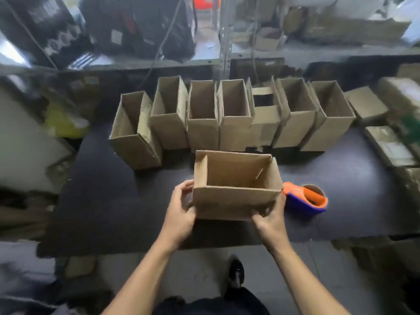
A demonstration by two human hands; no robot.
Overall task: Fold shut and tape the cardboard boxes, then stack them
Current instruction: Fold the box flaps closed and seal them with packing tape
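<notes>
You've got the open cardboard box [235,185] between both hands, near the front edge of the dark table [109,201], open top facing up, flaps not folded in; whether its base touches the table I can't tell. Your left hand [181,212] is on the box's left end, thumb along the near-left corner, fingers curled round the left side; fingertips [186,184] show at the upper left edge. Your right hand [271,220] grips the lower right corner, thumb pressed on the front face, fingers wrapped round the right side and mostly hidden behind the cardboard; how far they spread I can't tell.

Tape dispenser [305,198], orange and blue, lies on the table just right of the box, near your right hand, not touching it as far as I can see.

Behind the held box, a row of open boxes [227,114] stands across the table, seven by my count, tops open, packed side by side; the leftmost one tilts and sits a bit apart; the fifth from the left has flaps partly folded over its opening.

A closed smaller box [366,105] sits at the right end of the row; flat packages [389,145] lie at the table's right edge; metal shelving [225,42] with blurred clutter runs behind.

Frame is motion-blurred; fine detail isn't readable.
</notes>
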